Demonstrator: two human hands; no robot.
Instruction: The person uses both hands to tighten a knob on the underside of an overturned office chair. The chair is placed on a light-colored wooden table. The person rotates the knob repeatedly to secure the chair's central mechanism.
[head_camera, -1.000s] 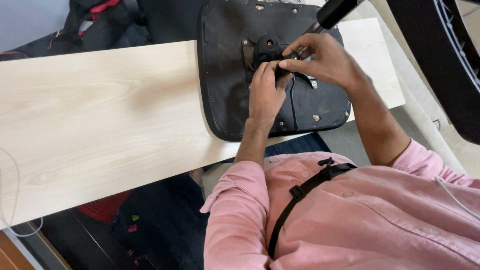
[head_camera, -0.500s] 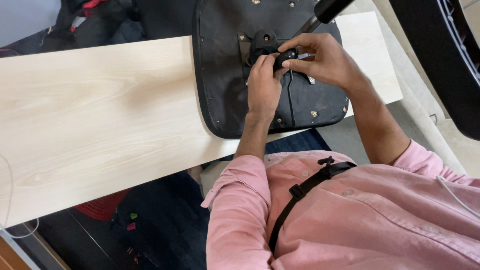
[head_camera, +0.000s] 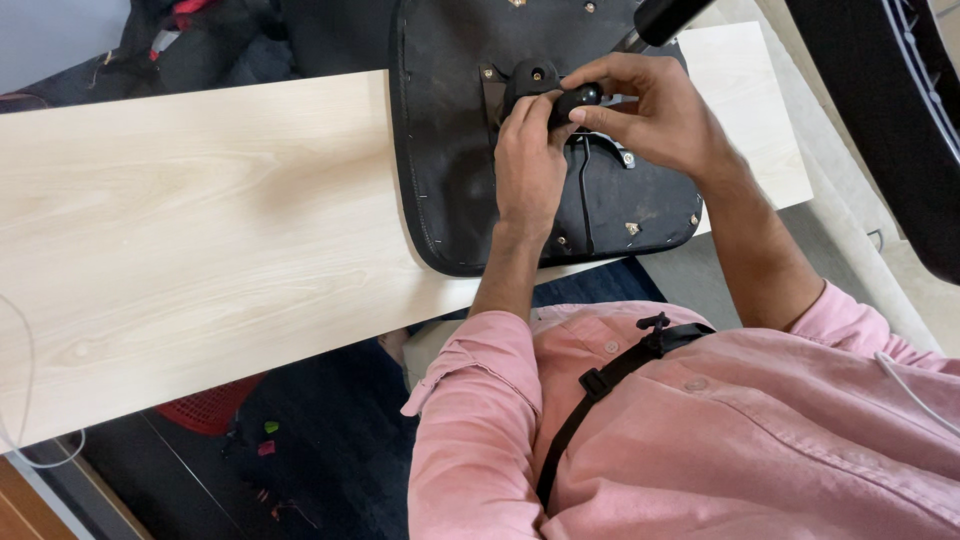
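Head view, upper centre: the right hand (head_camera: 660, 115) is pinching a black knob (head_camera: 578, 98) on the upturned chair seat (head_camera: 450, 150); the left hand (head_camera: 528, 165) is pressing the knob's mounting, fingers curled; seat is lying on the pale wooden tabletop (head_camera: 200, 220).

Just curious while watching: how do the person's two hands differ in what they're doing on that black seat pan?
The left hand lies knuckles-up on the black seat pan, fingers at the bracket; the right hand arches above, pinching a small black knob. The left comes straight up, the right from the side. Both meet at the mechanism.

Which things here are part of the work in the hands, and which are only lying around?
In the work: left hand and right hand, both on the black knob; the upturned chair seat; the table.

Lying around: red basket; white cable.
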